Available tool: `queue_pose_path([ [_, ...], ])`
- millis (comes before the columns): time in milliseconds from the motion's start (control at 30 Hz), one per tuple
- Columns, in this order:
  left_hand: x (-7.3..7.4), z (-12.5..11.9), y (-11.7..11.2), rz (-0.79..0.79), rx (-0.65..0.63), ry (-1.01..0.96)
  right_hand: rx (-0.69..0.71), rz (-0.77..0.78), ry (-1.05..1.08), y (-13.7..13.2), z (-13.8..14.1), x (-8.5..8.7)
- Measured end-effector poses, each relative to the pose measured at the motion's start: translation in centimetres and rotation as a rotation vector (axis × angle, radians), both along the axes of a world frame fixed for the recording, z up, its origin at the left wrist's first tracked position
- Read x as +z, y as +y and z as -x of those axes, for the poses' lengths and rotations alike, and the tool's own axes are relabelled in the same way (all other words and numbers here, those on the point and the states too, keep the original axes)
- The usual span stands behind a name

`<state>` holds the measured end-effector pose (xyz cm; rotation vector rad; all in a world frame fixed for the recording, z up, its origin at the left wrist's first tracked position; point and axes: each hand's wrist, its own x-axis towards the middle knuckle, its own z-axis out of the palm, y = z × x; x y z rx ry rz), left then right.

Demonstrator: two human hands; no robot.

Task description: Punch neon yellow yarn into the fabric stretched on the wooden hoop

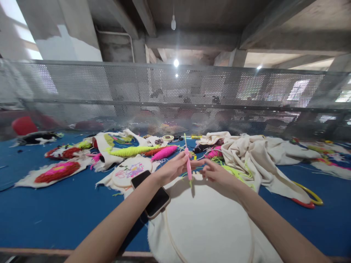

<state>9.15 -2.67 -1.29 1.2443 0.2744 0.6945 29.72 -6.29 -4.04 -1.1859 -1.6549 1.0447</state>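
Note:
My left hand (175,168) is closed around a pink punch needle (189,164), held upright above the hooped cloth. Yellow-green yarn shows at the needle's upper and lower ends. Close by on the right, my right hand (219,174) has its fingers bent inward, the tips near the left fingers; whether a strand lies between them is too small to make out. Below both hands lies plain white cloth (208,223) stretched in a round embroidery hoop (170,233). A dark-screened phone (153,195) rests against the hoop's left side, partly under my left forearm.
Left on the blue table (68,215) are a flower-embroidered hoop (131,171), a red-and-pink tufted piece (59,171), and yellow-green (131,151) and pink yarn (164,152). Crumpled white cloth (246,153) and yellow and red hoops (312,195) lie right. A perforated metal screen (175,91) stands behind.

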Motion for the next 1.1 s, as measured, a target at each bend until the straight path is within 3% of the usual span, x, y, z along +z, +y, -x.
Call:
queue_pose_path([
  [67,0.0,0.0,0.2,-0.029,0.034,0.023,-0.115,-0.044,0.013,0.4,-2.5,1.1],
  [133,0.1,0.0,0.6,-0.089,0.148,0.066,-0.361,-0.164,-0.02,0.8,-5.5,2.1],
  [200,0.1,0.1,1.2,-0.155,0.351,0.11,-0.64,-0.276,-0.22,1.1,-8.1,2.5],
  [267,0.2,0.3,1.7,-0.214,0.586,0.162,-0.793,-0.279,-0.507,1.3,-9.8,2.4],
  [367,0.5,1.0,2.5,-0.36,0.887,0.267,-0.795,-0.206,-0.743,1.7,-10.1,1.6],
  [467,0.8,1.8,3.0,-0.479,1.045,0.32,-0.717,-0.214,-0.783,2.1,-8.8,0.6],
  [767,1.4,2.1,3.3,-0.209,0.969,0.191,-0.402,-0.28,-0.852,3.6,-4.7,-2.7],
  [1100,1.7,1.7,2.3,-0.291,0.903,0.298,-0.407,-0.213,-0.82,6.6,-2.1,-3.4],
])
